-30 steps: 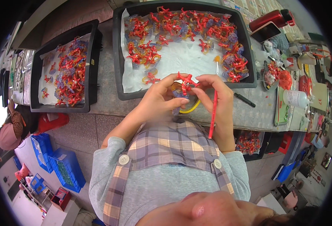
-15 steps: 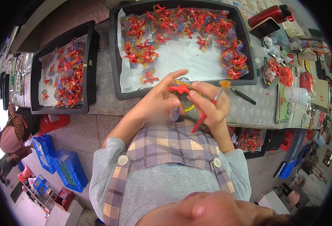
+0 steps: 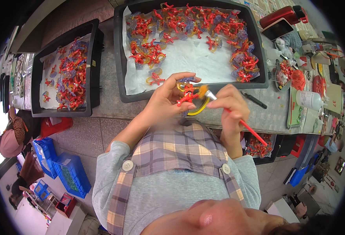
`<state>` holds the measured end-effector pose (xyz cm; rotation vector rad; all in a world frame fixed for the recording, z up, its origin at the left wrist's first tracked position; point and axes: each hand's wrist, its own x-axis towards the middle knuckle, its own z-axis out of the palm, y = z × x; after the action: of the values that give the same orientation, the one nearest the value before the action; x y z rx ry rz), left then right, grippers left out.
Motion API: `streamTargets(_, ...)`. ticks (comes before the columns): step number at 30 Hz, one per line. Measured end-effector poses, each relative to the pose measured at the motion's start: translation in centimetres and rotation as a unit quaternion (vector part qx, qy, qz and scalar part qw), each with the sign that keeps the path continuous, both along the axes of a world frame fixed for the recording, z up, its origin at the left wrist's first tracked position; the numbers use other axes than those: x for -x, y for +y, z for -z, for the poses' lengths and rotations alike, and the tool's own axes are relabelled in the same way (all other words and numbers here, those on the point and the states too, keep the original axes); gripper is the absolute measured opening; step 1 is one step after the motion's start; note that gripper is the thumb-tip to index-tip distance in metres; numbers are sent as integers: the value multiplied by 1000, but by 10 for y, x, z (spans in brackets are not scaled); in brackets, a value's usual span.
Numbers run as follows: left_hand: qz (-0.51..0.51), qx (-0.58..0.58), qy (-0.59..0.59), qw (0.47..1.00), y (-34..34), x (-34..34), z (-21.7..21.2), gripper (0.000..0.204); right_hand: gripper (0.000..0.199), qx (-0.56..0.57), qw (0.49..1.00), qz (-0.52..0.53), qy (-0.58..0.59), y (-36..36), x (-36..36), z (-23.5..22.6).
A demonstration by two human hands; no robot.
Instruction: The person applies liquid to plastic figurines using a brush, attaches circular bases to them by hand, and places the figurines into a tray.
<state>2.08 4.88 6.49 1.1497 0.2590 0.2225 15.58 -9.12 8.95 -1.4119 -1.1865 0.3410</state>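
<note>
Between the thumb and fingers of my left hand (image 3: 165,96) is a small toy figure (image 3: 189,95), red with translucent yellow and purple parts. A yellow curved piece of it juts out toward the right. My right hand (image 3: 232,107) grips a paintbrush (image 3: 254,133) with a red handle and a silver ferrule. Its tan bristles touch or nearly touch the red figure's right side. Both hands are in front of a large black tray (image 3: 121,74) lined with white paper, where many similar red, yellow and purple figures lie along the far and side edges.
A second black tray (image 3: 96,74) of figures stands at the left. To the right of the large tray lie a black pen (image 3: 254,100), a white bottle (image 3: 308,99), a phone (image 3: 277,29) and a red flask (image 3: 284,16). Blue crates (image 3: 71,174) sit on the floor at lower left.
The paintbrush has swung round in my right hand, its bristles now pointing left at the figure. My right hand has let go of the figure, which is turned in my left hand.
</note>
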Motion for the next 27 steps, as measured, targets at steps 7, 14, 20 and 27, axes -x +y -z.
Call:
streamTargets(7, -9, -43, 6, 999, -2, 2, 5, 63, 21, 23, 999, 46, -12, 9, -4, -5)
streamTargets(14, 5, -54, -39, 998, -2, 2, 6, 64, 15, 100, 991, 72, -43, 20, 5, 0)
streamTargets(20, 32, 60, -44, 997, -2, 1, 0, 71, 19, 108, 990, 47, -79, 18, 8, 1)
streamTargets(27, 44, -97, -7, 994, 0, 3, -2, 63, 26, 138, 990, 20, 25, 13, 1, 12)
